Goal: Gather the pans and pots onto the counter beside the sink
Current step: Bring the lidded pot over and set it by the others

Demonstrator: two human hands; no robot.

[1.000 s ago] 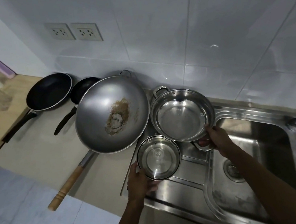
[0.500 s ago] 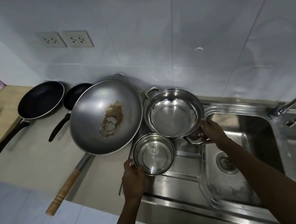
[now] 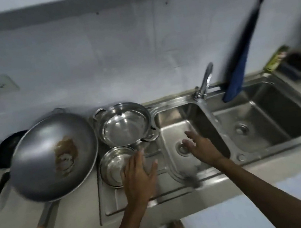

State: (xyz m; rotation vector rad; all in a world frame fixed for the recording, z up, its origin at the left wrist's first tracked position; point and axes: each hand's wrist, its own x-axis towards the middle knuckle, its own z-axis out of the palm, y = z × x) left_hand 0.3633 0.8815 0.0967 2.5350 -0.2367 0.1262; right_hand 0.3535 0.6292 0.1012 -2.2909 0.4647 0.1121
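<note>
Letting go: left hand [image 3: 137, 174] and right hand [image 3: 201, 146], gripping pots 1 second ago, now spread wide, empty.
Pots: small pot [image 3: 114, 167] and large pot [image 3: 124, 125] rest on drainboard [image 3: 163, 188] beside wok [image 3: 54, 157].
Meaning: placement looks done.

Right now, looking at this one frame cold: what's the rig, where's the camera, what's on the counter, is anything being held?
There is no robot here. A person wears a wide-angle camera on the head, looking forward and down, so you see both bare arms reaching in from below. The frame is blurred by motion.

On the counter left of the sink lie a large wok with a brown stain and a wooden handle, and dark pans at the left edge. On the drainboard sit a large steel pot and a small steel pot.

The left hand is open, partly over the small pot. The right hand is open over the left basin. Neither holds anything.
</note>
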